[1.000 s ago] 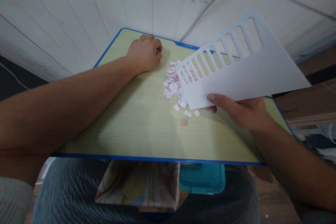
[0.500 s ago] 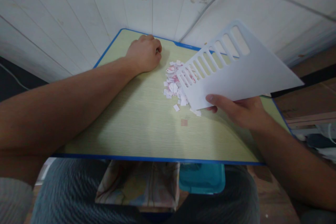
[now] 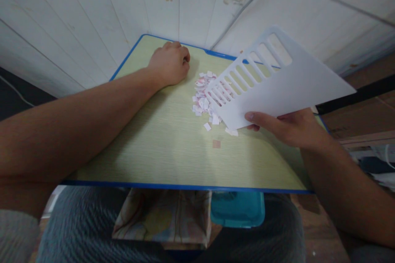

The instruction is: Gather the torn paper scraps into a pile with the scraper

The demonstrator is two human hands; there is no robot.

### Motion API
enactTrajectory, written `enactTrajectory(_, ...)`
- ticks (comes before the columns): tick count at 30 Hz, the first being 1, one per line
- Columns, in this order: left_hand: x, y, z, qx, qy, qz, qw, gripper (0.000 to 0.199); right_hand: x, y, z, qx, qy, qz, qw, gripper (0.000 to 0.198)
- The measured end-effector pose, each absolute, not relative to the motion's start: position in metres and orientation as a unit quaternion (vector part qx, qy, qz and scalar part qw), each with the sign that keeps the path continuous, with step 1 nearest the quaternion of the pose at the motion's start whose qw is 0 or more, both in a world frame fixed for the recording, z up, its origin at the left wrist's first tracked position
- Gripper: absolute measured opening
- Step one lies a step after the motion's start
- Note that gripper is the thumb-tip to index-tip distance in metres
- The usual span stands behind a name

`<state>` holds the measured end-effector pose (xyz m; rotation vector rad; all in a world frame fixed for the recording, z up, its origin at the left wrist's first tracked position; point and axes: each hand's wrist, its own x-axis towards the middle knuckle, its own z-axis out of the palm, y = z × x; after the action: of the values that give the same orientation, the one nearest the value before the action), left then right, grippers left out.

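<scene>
My right hand (image 3: 284, 129) grips a thin white slotted plastic sheet (image 3: 274, 90) by its lower edge, thumb on top and fingers underneath. A row of slots of different sizes runs along its upper left side. Its left end is tilted down over a heap of small paper pieces (image 3: 202, 100), white with some pink, and hides part of the heap. To the left of the heap, my left hand (image 3: 169, 62) rests on the tabletop (image 3: 160, 144) with its fingers curled in, apart from the paper. Nothing shows in the left hand.
A pinkish square (image 3: 216, 144) lies on the blue-edged tabletop. Below the front edge are a patterned fabric container (image 3: 163, 218) and a teal plastic box (image 3: 237, 209). White wall panels (image 3: 197, 4) with a cable (image 3: 247, 8) stand behind. Cardboard boxes (image 3: 361, 119) are at the right.
The slotted sheet has tilted slightly, its upper corner moving left. My right hand has shifted a little right and up. My left hand stays in place.
</scene>
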<state>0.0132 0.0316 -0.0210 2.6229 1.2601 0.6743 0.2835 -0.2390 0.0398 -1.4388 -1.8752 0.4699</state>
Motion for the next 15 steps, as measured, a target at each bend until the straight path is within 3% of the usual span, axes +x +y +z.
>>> enactTrajectory(4,0.016,0.025,-0.018,0.875,0.427,0.221,0.048,0.034,0.288,-0.238,0.043,-0.544,-0.751,0.163,0.337,0.029)
enactTrajectory(8,0.022,0.009,-0.009,0.869,0.456,0.190,0.023,0.038,0.284,-0.240,0.041,-0.558,-0.738,0.203,0.321,0.038)
enactTrajectory(11,0.027,0.002,-0.004,0.868,0.462,0.178,0.010,0.043,0.273,-0.252,0.030,-0.601,-0.654,0.246,0.387,0.044)
enactTrajectory(15,0.026,-0.007,0.002,0.869,0.467,0.163,-0.022,0.047,0.250,-0.270,0.005,-0.636,-0.491,0.247,0.542,0.046)
